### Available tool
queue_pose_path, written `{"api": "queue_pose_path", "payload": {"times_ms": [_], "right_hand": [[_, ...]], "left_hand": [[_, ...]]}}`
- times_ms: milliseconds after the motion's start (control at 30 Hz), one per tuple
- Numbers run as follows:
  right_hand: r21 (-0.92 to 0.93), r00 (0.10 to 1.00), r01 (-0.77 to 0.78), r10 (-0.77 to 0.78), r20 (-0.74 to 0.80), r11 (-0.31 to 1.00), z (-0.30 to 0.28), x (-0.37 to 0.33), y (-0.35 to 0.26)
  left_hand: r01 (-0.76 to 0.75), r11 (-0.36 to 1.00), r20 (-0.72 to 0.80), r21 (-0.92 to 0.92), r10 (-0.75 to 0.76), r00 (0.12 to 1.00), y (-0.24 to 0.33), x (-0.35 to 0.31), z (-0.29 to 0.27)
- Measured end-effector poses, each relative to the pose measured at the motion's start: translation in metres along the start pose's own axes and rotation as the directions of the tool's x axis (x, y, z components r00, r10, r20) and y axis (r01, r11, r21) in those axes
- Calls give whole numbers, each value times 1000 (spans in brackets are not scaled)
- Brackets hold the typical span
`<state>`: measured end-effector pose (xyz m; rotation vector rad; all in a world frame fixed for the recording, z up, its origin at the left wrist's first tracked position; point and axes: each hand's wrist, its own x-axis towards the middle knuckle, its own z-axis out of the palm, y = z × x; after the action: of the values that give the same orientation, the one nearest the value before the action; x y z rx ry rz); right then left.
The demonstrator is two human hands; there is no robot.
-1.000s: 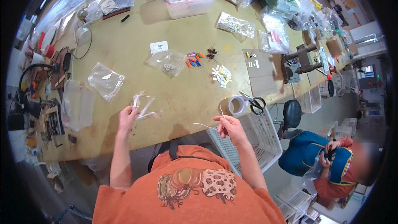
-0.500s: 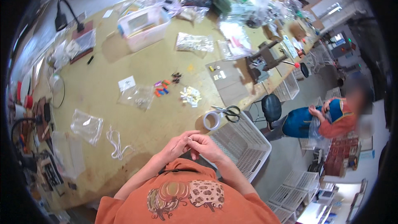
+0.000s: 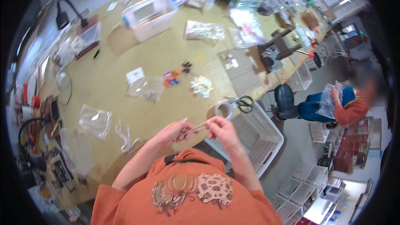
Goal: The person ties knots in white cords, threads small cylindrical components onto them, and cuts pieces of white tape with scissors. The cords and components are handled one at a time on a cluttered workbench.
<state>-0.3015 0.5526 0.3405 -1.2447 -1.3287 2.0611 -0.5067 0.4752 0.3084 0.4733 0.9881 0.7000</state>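
Note:
A thin whitish cord (image 3: 200, 126) is drawn out between my two hands in front of my shirt, above the table's near edge. My left hand (image 3: 171, 133) is closed on one part of it. With fingers pinched, my right hand (image 3: 222, 132) grips another part of the cord. A bundle of white cords (image 3: 125, 136) lies on the table to the left of my left hand. Just beyond my right hand stands a roll of tape (image 3: 223, 110), beside black-handled scissors (image 3: 243, 103). Small white pieces (image 3: 201, 86) lie in a pile farther off.
A white plastic basket (image 3: 273, 138) stands at the table's right edge. Clear bags (image 3: 96, 121), coloured clips (image 3: 171, 78) and a clear bin (image 3: 153, 32) lie on the table (image 3: 104, 79). A hand press (image 3: 275, 52) sits far right. A co-worker (image 3: 333, 104) holds a clear bag.
My hands have moved apart from being together, and the cord now shows stretched between them. The co-worker has raised a clear bag. The whole view has shifted slightly.

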Motion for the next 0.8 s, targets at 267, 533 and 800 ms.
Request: {"api": "queue_pose_path", "payload": {"times_ms": [267, 533, 800], "right_hand": [[-146, 1000, 25, -24, 5, 989, 24, 11, -5], [-417, 988, 129, -150, -19, 900, 38, 9, -4], [410, 986, -165, 139, 92, 897, 39, 2, -3]], "left_hand": [[-41, 987, 18, -158, 45, 999, -8, -17, -24], [-67, 996, 33, -64, 70, 997, -20, -24, -35], [-189, 973, 16, -132, 193, 981, -32, -24, -31]]}}
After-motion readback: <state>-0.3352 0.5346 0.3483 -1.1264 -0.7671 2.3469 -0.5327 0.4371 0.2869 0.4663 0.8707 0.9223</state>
